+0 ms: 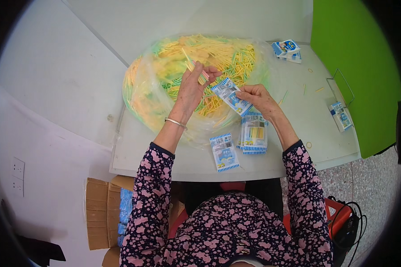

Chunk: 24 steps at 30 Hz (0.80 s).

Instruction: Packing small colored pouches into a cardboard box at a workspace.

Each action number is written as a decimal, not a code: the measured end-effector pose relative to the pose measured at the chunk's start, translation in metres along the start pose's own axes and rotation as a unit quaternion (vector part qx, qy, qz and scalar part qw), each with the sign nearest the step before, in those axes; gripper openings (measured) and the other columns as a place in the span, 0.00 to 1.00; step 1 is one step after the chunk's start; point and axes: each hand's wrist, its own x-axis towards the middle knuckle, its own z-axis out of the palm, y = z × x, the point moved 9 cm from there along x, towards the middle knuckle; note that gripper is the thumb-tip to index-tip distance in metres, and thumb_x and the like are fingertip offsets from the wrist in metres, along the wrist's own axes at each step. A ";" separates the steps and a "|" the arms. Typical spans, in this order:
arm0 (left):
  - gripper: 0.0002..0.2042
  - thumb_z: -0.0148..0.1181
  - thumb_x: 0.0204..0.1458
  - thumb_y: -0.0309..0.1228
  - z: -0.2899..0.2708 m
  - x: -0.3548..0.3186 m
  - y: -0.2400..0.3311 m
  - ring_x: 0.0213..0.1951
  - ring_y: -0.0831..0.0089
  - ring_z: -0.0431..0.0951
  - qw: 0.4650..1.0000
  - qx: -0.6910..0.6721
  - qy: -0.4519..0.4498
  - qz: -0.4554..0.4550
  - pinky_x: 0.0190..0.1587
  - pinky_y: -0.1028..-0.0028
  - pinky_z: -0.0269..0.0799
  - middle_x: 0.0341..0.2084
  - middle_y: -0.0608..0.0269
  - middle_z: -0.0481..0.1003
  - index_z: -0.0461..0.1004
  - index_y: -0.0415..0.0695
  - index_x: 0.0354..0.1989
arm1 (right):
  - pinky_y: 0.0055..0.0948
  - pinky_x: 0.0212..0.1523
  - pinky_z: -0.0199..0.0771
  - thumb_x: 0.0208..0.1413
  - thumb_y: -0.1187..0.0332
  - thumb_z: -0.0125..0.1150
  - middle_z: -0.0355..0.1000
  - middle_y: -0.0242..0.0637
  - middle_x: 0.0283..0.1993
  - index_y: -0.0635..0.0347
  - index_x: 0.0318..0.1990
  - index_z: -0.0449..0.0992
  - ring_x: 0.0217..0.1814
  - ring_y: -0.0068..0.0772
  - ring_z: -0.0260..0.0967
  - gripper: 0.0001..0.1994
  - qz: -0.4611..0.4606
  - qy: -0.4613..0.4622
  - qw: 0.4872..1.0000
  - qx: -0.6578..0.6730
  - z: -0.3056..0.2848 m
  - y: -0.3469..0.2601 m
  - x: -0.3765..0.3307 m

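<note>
My left hand [192,85] is raised over a big clear plastic bag [143,100] full of yellow, green and orange sticks, and it pinches a small bundle of those sticks [196,66]. My right hand [257,96] holds a small blue-and-white packet [230,95] by one end, just right of the left hand. A stack of filled packets [253,135] lies on the white table [298,129] under my right wrist. One more packet [224,152] lies near the table's front edge.
More packets lie at the far right [288,49] and at the right edge [341,115]. A green wall panel [356,66] stands to the right. A cardboard box [104,213] with blue packs sits on the floor at my left; a red item with cables [343,218] at my right.
</note>
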 end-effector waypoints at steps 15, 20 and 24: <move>0.21 0.41 0.60 0.44 0.048 -0.017 -0.003 0.42 0.71 0.73 0.982 0.131 -0.134 0.011 0.45 0.73 0.70 0.37 0.55 0.74 0.69 0.36 0.41 | 0.13 0.28 0.63 0.52 0.65 0.60 0.73 0.25 0.29 0.64 0.36 0.78 0.28 0.10 0.64 0.11 0.001 -0.076 0.995 0.067 0.008 -0.002 -0.010; 0.23 0.41 0.60 0.47 0.049 -0.024 0.004 0.40 0.71 0.73 0.986 0.136 -0.087 0.049 0.47 0.72 0.65 0.34 0.55 0.74 0.69 0.35 0.38 | 0.13 0.33 0.62 0.53 0.65 0.60 0.72 0.23 0.28 0.63 0.34 0.78 0.30 0.10 0.64 0.10 0.018 -0.073 0.995 0.062 0.008 -0.003 -0.015; 0.23 0.40 0.60 0.47 0.046 -0.024 -0.001 0.42 0.71 0.73 0.972 0.193 -0.129 0.031 0.47 0.73 0.65 0.36 0.55 0.74 0.68 0.34 0.39 | 0.13 0.30 0.63 0.53 0.65 0.60 0.72 0.24 0.28 0.64 0.35 0.78 0.28 0.10 0.64 0.10 0.022 -0.077 0.996 0.043 0.009 -0.007 -0.017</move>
